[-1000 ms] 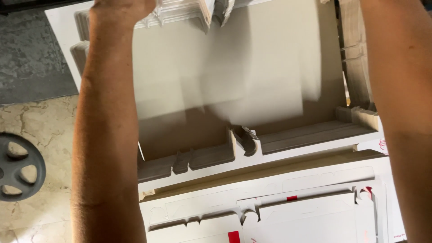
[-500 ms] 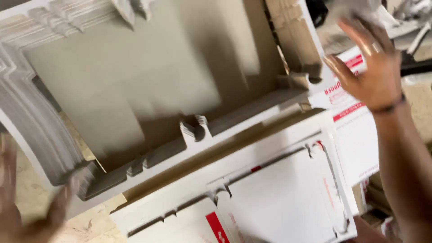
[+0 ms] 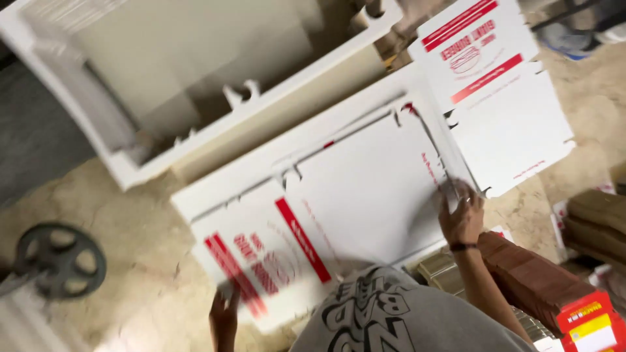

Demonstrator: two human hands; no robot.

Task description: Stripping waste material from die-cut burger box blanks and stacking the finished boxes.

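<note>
Head view, looking down. Flat white box blank point(image 3: 339, 215) with red stripes lies on the floor point(image 3: 98, 195), big and unfolded, tilted so its long edge runs from near left up to far right.

Left hand point(image 3: 223, 316) at the near-left corner of the blank, fingers on the printed red part; grip is blurred, cannot tell if it pinches the edge or just presses on it. Right hand point(image 3: 462, 218) at the blank's right edge, fingers curled over that edge, grasping it; dark band on the wrist.

Second flat blank point(image 3: 502, 104) just beside the first, far right, overlapping or touching at the slotted edge, cannot tell which. Assembled white tray-like box point(image 3: 195, 78) at far left, its long rim running just beside the first blank's far edge, narrow gap only.

Grey spoked wheel point(image 3: 60, 259) near left, well apart from the blank, with bare floor between them. Brown brick-like block point(image 3: 541, 280) with a red-and-yellow end close under the right forearm, so the near right is crowded. Person's grey printed shirt point(image 3: 391, 313) covers the blank's near edge.
</note>
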